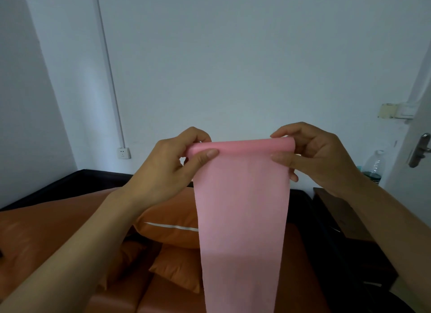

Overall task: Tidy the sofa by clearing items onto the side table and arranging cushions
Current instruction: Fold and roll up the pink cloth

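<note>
Left grip (163,165): pinching the rolled top edge of the long pink cloth strip (242,219).
Right grip (319,158): pinching the same roll's other end.
Below both grips: orange leather sofa (46,231).

Both bare arms reach up and forward, hands raised side by side at the same height. The left hand (166,160) pinches the left end of the pink cloth's (242,210) rolled top edge, thumb in front, fingers (198,133) curled behind. The right hand (319,156) pinches the right end likewise.
</note>
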A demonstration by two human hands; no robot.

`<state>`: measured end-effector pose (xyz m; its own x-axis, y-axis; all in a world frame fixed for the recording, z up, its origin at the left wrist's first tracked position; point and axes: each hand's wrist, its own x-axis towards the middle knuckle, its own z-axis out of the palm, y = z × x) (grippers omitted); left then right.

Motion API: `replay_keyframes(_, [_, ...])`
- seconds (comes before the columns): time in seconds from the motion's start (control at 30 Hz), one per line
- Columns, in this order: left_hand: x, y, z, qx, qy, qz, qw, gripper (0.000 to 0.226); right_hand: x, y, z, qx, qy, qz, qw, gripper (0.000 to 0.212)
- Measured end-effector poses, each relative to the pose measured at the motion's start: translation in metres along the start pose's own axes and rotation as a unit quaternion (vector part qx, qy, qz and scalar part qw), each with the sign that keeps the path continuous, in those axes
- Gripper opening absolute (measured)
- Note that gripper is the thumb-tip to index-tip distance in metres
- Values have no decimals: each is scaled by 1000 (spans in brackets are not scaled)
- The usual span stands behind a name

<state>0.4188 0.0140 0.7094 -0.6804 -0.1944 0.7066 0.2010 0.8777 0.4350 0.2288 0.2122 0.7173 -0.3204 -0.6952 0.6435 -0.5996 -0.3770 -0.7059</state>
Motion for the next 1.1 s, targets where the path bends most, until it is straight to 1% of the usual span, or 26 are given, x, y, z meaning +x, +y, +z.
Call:
replay_keyframes(0.1, [2, 2, 0, -5, 5, 3, 1000, 20, 1, 1, 0, -4, 7, -14, 1000, 31])
replay_keyframes(0.17, [2, 2, 0, -10, 2, 4, 1000, 21, 1, 0, 1, -17, 23, -7, 1000, 23])
replay_keyframes(0.3, [2, 2, -1, -7, -6, 15, 1000, 31, 0, -3, 3, -36, 40, 14, 998, 20])
replay_keyframes(0.4, [2, 1, -2, 9, 0, 44, 999, 21, 0, -6, 3, -58, 48, 11, 997, 16])
replay_keyframes(0.5, [3, 1, -2, 16, 9, 45, 999, 19, 1, -4, 1, -76, 52, -7, 996, 25])
replay_keyframes(0.57, [3, 1, -1, 21, 7, 51, 998, 20, 2, -1, 0, -44, 45, -17, 998, 29])
replay_keyframes(0.67, [2, -1, 1, 23, 4, 57, 998, 24, 2, 2, -3, -6, 14, -12, 1000, 44])
replay_keyframes(0.77, [2, -1, -1, 19, 13, 52, 998, 27, 2, 2, -2, -9, -9, -31, 999, 39])
replay_keyframes(0.9, [1, 1, -3, 8, -3, 53, 999, 27, 2, 2, 0, -5, 9, -38, 999, 24])
replay_keyframes(1.03, [0, 2, -7, 16, -26, 53, 998, 35, 1, 1, 0, -23, 0, -37, 999, 28])
replay_keyframes(1.1, [-1, 0, -7, 29, -26, 63, 997, 34, 1, -1, 1, -29, -4, -34, 999, 28])
